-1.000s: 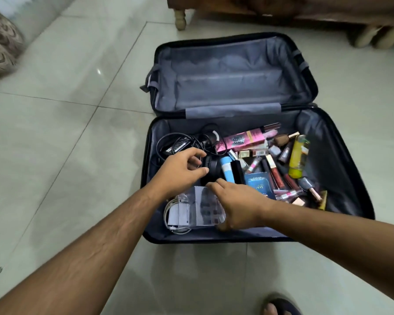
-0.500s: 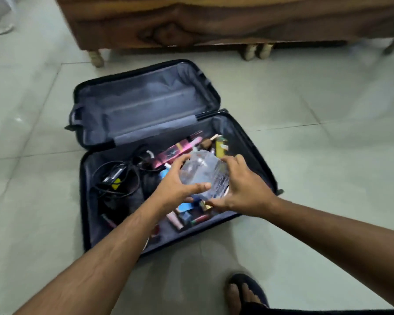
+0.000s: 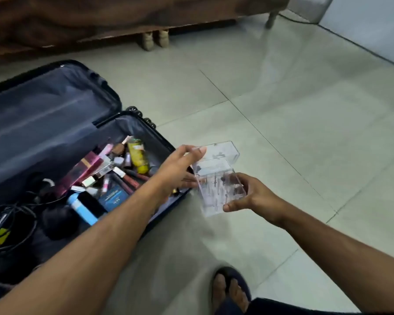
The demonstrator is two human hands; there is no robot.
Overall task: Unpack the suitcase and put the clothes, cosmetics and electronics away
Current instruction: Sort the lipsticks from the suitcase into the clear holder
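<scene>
Clear organizer [image 3: 216, 176] lying flat, long axis running away; left hand [image 3: 180, 169] pinching its far-left edge, right hand [image 3: 248, 194] gripping near end, beside suitcase [image 3: 146, 123].

A clear, glossy plastic organizer [image 3: 216, 176] sits mid-frame over smooth, faintly shiny floor tiles [image 3: 293, 105]. At left, the suitcase [image 3: 43, 114] has a matt grey cloth lining, and polished brown wood furniture [image 3: 100, 17] spans the top.

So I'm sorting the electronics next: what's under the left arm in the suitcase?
Beside the left forearm in the suitcase show a light blue tube, a dark blue box and black cables. Whatever lies directly beneath the arm is covered.
</scene>
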